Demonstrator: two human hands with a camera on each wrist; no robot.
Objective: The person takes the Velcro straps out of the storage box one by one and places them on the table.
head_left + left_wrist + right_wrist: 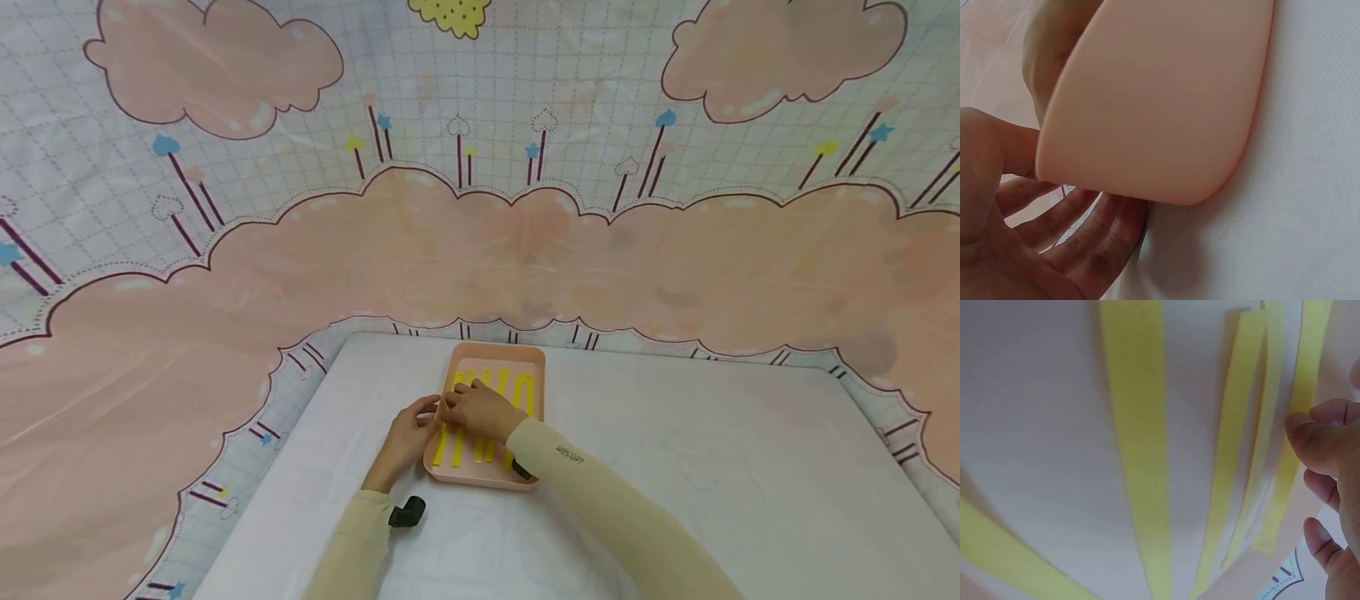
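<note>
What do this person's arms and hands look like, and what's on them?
Both the left hand and right hand are ungloved. A pale yellow-beige sleeve covers each arm: left sleeve, right sleeve. Small dark lettering, apparently "Let's Slim", marks the right one. A small black device sits at the left wrist; another black piece shows by the right.

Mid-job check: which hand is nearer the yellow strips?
Right. The right hand is directly over some of the yellow strips; the left hand is farther out, at the pink tray's left edge.
</note>
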